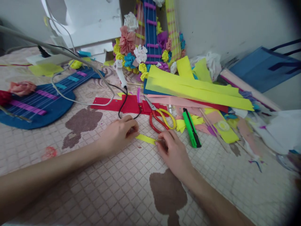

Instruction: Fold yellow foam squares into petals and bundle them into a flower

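A narrow yellow paper strip (146, 139) stretches between my two hands, just above the patterned tablecloth. My left hand (118, 135) is closed, pinching the strip's left end. At the other end, the fingers of my right hand (172, 149) pinch it too. Scissors (162, 117) with one red and one yellow handle lie just beyond my right hand. To their right rests a green utility knife (191, 128). Red paper pieces (130, 104) lie beyond my left hand, with a black cord across them.
A blue paper guitar (47, 97) lies at the left. Behind stand a white glue gun (120, 73), paper flowers (127, 40) and upright guitar necks (152, 34). Yellow paper sheets (197, 89) are piled at right, near a blue bag (265, 69). A white cable (82, 59) crosses the left side.
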The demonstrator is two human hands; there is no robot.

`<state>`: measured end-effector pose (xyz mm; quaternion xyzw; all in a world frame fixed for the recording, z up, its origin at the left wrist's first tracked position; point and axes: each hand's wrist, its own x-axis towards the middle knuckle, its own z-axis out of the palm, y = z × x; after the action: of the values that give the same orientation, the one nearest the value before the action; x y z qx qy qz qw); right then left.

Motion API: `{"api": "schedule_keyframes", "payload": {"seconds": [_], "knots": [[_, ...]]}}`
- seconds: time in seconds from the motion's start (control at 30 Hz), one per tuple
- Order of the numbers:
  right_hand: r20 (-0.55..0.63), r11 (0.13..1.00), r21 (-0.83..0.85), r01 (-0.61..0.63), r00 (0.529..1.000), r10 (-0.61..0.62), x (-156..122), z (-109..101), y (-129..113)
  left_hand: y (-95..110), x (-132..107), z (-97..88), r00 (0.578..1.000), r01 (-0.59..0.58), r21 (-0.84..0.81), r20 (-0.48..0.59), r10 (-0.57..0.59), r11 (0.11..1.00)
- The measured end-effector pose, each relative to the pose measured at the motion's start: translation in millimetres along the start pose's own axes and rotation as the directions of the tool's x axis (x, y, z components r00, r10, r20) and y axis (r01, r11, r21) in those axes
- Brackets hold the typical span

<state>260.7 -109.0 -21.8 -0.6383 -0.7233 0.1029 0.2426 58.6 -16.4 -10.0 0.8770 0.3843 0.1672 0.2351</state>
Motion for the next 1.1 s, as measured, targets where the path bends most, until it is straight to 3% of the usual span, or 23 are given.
{"api": "schedule_keyframes", "payload": {"seconds": [0.3,0.7,1.1], "knots": [[0.018,1.0,0.013,0.002,1.0,-0.002,0.2,0.2,1.1,-1.0,-2.4,-2.1,1.0,0.0,-0.113,-0.005,0.0,0.994],[0.04,0.998,0.056,0.025,0.999,-0.027,1.0,-3.4,0.7,0.5,-4.8,-4.7,1.0,-0.003,-0.109,0.015,0.005,0.994],[-0.01,0.992,0.128,0.015,1.0,-0.014,0.9,-0.8,4.6,-0.4,-6.6,-4.3,0.999,-0.039,-0.105,-0.001,0.039,0.994]]}}
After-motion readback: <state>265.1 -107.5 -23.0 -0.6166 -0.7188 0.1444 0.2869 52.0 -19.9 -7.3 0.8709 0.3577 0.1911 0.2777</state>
